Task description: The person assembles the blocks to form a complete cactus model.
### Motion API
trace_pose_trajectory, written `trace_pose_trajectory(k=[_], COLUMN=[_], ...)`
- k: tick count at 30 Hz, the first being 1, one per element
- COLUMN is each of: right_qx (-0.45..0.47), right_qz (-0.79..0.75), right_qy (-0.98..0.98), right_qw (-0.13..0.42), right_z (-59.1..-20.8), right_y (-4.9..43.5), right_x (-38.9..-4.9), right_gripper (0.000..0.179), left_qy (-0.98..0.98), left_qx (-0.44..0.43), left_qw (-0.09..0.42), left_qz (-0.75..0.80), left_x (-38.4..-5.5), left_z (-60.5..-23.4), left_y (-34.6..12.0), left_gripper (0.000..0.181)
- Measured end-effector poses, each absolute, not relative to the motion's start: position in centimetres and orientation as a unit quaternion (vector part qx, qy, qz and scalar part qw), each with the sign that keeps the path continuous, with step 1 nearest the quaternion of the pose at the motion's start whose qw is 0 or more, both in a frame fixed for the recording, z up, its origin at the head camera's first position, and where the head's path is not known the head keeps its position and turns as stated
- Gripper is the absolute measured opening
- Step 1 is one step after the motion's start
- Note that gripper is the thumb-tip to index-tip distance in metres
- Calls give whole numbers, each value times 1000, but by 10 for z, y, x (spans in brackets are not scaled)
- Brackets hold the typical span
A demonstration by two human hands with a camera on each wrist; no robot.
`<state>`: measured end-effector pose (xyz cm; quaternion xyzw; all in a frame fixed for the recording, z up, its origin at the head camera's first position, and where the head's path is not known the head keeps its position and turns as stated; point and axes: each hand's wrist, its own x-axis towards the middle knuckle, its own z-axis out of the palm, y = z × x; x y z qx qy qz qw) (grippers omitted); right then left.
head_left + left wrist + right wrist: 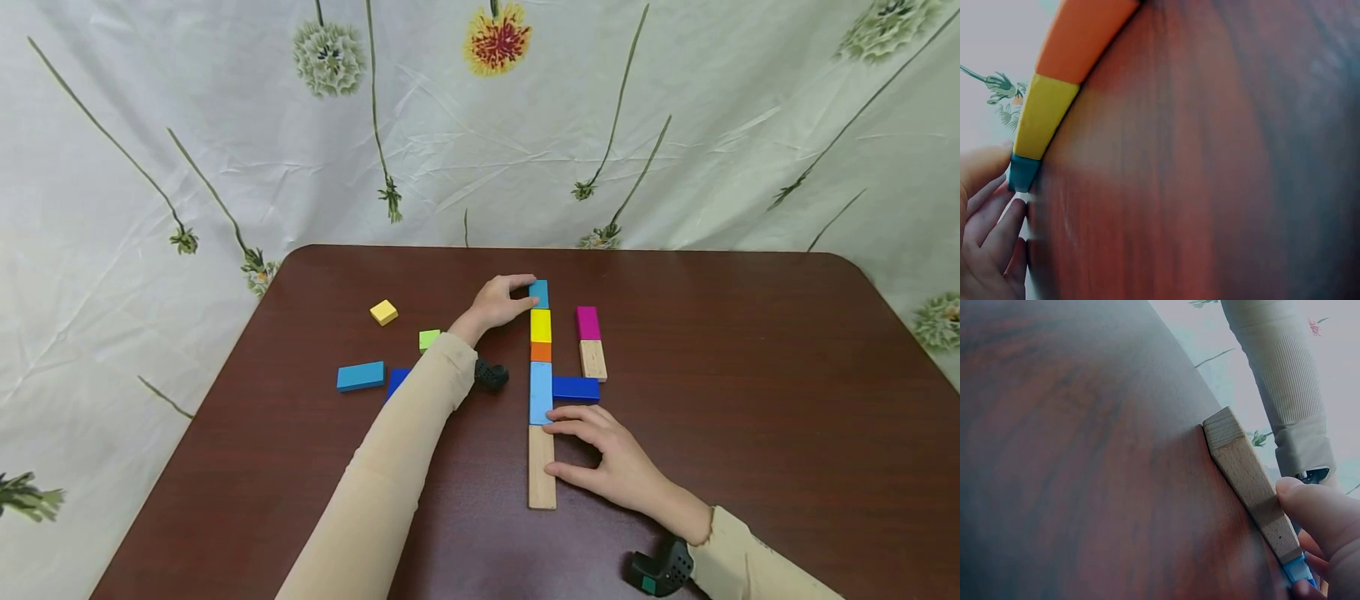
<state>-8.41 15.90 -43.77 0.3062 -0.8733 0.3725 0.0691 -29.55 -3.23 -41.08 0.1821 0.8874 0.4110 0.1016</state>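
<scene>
Head view, go: left hand?

– Far end of the row. Fingers loosely parted, thumb and forefinger at the left edge of the end blue block, not wrapped round it.

Right hand?

– Fingers spread wide, nothing gripped. Thumb on the right edge of the wooden plank, fingertips where the plank meets the light blue block.

Row order?

– Far to near: end blue, yellow block, orange block, light blue, plank. End to end, edges roughly in line, far end near the back edge of the table.

Room to the right?

– Dark blue block sticks out sideways, touching the light blue. Pink block and short wooden block stand beside the row, narrow gap between. Beyond them, a broad stretch of tabletop to the right edge.

Left?

– Yellow cube, loose blue block, green block, well apart from the row; sleeve crosses that side, partly covering another dark blue piece.
</scene>
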Motion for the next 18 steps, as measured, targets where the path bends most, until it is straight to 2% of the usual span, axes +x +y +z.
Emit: trace_pose_trajectory(k=[18], right_qx=[303], right_qz=[376], right_qy=[-873], right_qw=[65], right_z=[-438], right_y=[159], right_x=[-84], right_gripper=[41], left_qy=[881], left_qx=[198], left_qw=[95], left_qz=[420], left_x=[-293], left_z=[-413], left_y=[-32], left_gripper=[43])
